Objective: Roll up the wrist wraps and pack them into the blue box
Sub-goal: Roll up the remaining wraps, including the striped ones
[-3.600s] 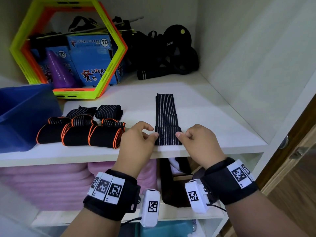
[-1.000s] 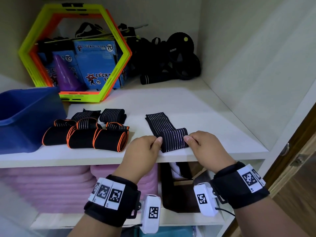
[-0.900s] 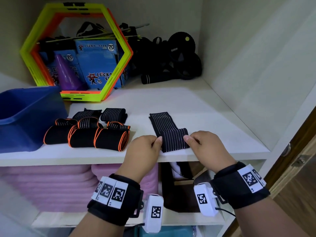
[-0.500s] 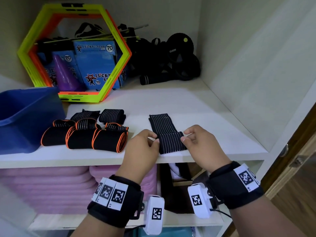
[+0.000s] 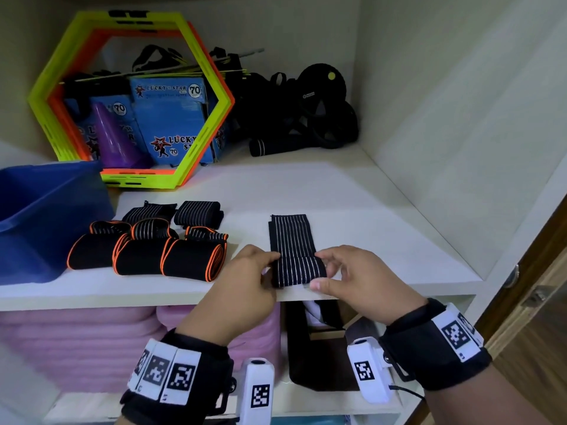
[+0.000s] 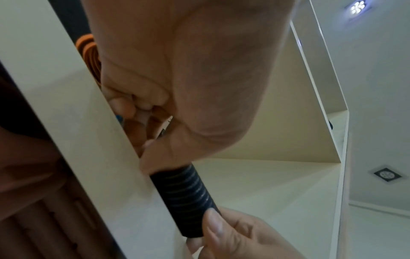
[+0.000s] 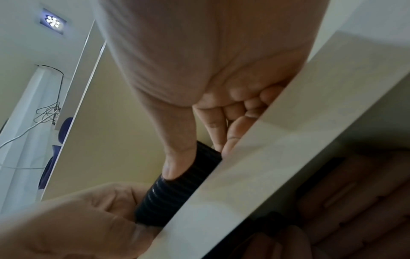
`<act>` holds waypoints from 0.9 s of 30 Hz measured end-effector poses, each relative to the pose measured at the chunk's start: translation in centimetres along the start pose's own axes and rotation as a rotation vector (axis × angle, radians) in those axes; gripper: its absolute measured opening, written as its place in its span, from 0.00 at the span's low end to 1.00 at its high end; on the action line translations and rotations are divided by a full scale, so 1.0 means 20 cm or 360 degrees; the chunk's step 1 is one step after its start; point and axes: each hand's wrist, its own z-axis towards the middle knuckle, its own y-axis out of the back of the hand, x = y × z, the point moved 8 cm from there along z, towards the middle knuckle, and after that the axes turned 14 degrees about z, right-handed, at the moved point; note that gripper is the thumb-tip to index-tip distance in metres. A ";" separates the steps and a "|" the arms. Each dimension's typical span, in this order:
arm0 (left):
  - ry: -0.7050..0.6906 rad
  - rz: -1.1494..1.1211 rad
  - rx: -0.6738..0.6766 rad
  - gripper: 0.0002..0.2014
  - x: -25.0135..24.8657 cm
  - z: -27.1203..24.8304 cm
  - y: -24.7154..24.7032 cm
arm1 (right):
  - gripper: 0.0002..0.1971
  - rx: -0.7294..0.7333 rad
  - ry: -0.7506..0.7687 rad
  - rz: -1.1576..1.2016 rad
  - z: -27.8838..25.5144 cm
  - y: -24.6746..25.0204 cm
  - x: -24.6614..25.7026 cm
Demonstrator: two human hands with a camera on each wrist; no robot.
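Our left grip (image 5: 245, 280) and right grip (image 5: 352, 280) face each other, left at 9 o'clock, right at 3 o'clock. Both have fingers and thumb curled, pinching the ends of the half-rolled wrist wrap (image 5: 296, 259); both forearms reach forward.

The right hand (image 7: 210, 73) is filling the top of the frame, its thumb lying on the upper end of the black ribbed wrist wrap roll (image 7: 177, 184) at center. The left hand (image 7: 73, 220) is gripping the roll's lower end from the lower left. The roll is sitting against the white shelf edge (image 7: 277, 157), which is cutting diagonally across the right. A ceiling light (image 7: 52, 21) is glowing at upper left.
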 end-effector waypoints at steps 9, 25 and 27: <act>0.0238 0.0037 -0.0272 0.24 0.02 0.03 0.01 | 0.20 -0.0251 -0.0072 -0.0332 0.05 -0.01 0.03; 0.0326 0.0141 -0.0411 0.32 0.01 0.04 0.06 | 0.16 -0.0349 -0.0319 -0.0072 0.12 -0.02 0.07; 0.0313 0.0121 -0.0428 0.31 0.01 0.04 0.06 | 0.15 -0.0401 -0.0290 0.0304 0.14 -0.01 0.07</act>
